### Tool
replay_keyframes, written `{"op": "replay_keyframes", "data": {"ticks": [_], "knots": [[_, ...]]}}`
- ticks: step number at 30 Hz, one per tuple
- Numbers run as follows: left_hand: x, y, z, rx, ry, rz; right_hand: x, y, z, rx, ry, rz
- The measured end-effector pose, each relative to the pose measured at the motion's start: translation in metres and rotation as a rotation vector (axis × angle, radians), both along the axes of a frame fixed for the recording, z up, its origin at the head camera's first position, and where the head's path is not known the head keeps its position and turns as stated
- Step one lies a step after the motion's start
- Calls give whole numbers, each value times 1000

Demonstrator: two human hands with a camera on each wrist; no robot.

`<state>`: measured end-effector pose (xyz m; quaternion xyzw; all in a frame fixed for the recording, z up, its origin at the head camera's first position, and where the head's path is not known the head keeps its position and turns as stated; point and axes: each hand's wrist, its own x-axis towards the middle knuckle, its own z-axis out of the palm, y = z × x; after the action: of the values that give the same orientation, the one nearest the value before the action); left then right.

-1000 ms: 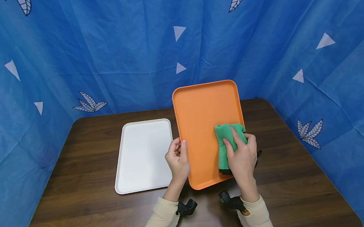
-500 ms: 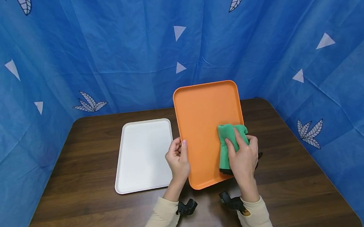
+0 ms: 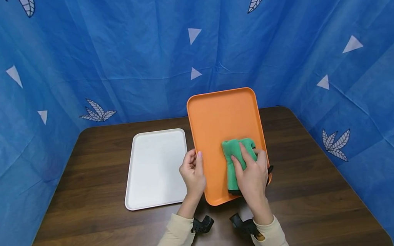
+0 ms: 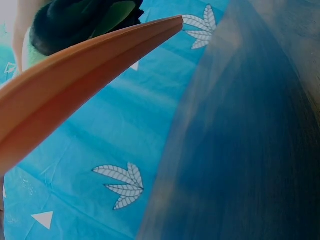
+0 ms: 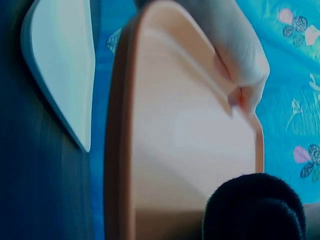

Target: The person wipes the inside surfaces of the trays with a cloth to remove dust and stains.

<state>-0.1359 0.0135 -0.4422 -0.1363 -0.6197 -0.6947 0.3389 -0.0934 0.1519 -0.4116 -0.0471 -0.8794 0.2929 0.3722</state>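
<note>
An orange tray (image 3: pixel 222 117) is held tilted up above the table, its inner face toward me. My left hand (image 3: pixel 193 175) grips its left rim, thumb over the front and fingers behind. Against the lower right of the tray's face, my right hand (image 3: pixel 253 174) holds a folded green cloth (image 3: pixel 233 162) with a dark edge. In the right wrist view the tray (image 5: pixel 190 125) shows with my left hand (image 5: pixel 240 55) on its rim, while the dark side of the cloth (image 5: pixel 255 210) fills the lower right. The left wrist view shows the tray's edge (image 4: pixel 90 70) from the side.
A white tray (image 3: pixel 155 168) lies flat on the brown wooden table (image 3: pixel 97 223), left of the orange one. Blue curtains (image 3: pixel 125 47) with leaf and triangle prints hang behind the table and along both sides.
My right hand and the cloth shift slightly right, then move left and a little down across the orange tray. The left hand and the tray stay almost still.
</note>
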Motion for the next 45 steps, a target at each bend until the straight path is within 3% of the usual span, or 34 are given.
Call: {"op": "replay_keyframes", "data": {"ticks": [22, 32, 45], "knots": [[0, -1, 0, 12, -33, -15, 9, -30, 3, 160, 69, 120], [0, -2, 0, 6, -14, -19, 16, -40, 0, 199, 86, 156], [0, -3, 2, 22, -49, -8, 12, -33, -4, 233, 110, 216]]}}
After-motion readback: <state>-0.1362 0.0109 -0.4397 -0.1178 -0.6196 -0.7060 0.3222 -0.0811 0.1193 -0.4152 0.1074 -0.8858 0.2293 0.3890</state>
